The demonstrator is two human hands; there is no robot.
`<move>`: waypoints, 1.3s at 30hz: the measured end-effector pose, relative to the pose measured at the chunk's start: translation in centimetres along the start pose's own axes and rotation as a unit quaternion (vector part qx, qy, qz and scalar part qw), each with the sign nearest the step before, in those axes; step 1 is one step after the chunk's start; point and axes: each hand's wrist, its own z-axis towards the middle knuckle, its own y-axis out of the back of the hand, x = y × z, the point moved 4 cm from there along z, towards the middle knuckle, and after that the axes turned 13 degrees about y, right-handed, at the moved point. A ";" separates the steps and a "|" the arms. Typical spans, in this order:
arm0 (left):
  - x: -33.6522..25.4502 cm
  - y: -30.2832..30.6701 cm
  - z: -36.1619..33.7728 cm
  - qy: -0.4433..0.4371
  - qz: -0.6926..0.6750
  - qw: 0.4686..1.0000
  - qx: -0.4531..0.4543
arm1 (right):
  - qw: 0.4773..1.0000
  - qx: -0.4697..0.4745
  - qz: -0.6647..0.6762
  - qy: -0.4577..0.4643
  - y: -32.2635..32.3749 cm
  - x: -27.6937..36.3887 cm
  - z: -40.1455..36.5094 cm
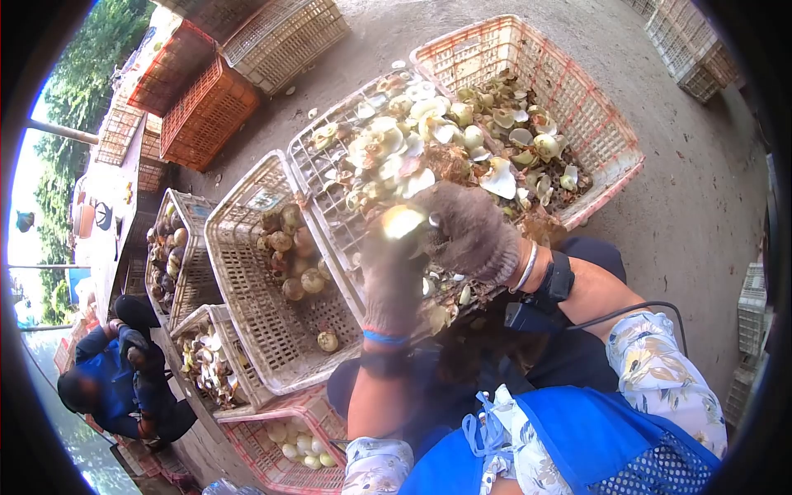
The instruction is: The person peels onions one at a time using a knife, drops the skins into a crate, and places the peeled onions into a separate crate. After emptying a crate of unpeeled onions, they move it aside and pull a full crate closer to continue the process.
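In the head view, my gloved left hand [392, 285] is closed, smeared by motion, with a bright pale onion [402, 221] at its fingertips. My gloved right hand [470, 231] is right beside it, fingers curled round something mostly hidden; a small shiny bit shows near the fingertips. Just beyond both hands, onion peels and cut pieces [400, 153] lie heaped on a crate's lattice [309, 169]. More peels fill the bottom of a red-and-white crate [590, 107]. Left of my left hand, a beige crate [239, 247] holds several unpeeled onions [312, 280].
Peeled white onions [305, 445] lie in a pink crate [247, 433] at lower left. Smaller crates of onions [173, 256] and peels [210, 363] stand further left, near another person [124, 371] in blue. Orange crates [206, 111] are stacked at upper left. A black cable [660, 305] runs by my right arm.
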 end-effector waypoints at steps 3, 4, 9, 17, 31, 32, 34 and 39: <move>-1.4 0.7 0.6 0.270 -0.554 0.781 0.104 | 0.978 -0.155 0.110 -0.085 1.6 -1.7 0.9; -1.2 0.7 0.5 0.269 -0.555 0.781 0.104 | 0.943 -0.196 0.206 -0.171 1.9 -3.4 1.0; -0.9 1.1 0.7 0.217 -0.554 0.797 0.104 | 0.981 -0.066 0.113 -0.145 3.8 -3.8 2.2; -4.2 3.4 1.0 0.113 -0.306 0.943 0.062 | 0.987 0.086 0.134 0.028 1.2 0.0 1.0; -1.1 5.3 -0.2 0.188 -0.705 0.679 0.080 | 0.987 0.101 -0.078 -0.098 -1.3 -7.4 -0.9; 0.3 6.4 -1.0 0.199 -0.739 0.642 0.050 | 0.967 0.168 -0.131 -0.138 -0.8 -6.2 0.1; 3.7 10.4 -3.0 0.207 -0.736 0.643 -0.042 | 0.961 0.155 -0.211 -0.088 -2.1 -6.9 -0.7; 16.4 22.0 -16.8 0.146 -0.637 0.720 -0.235 | 0.970 0.188 -0.130 -0.078 -2.7 -6.4 -1.9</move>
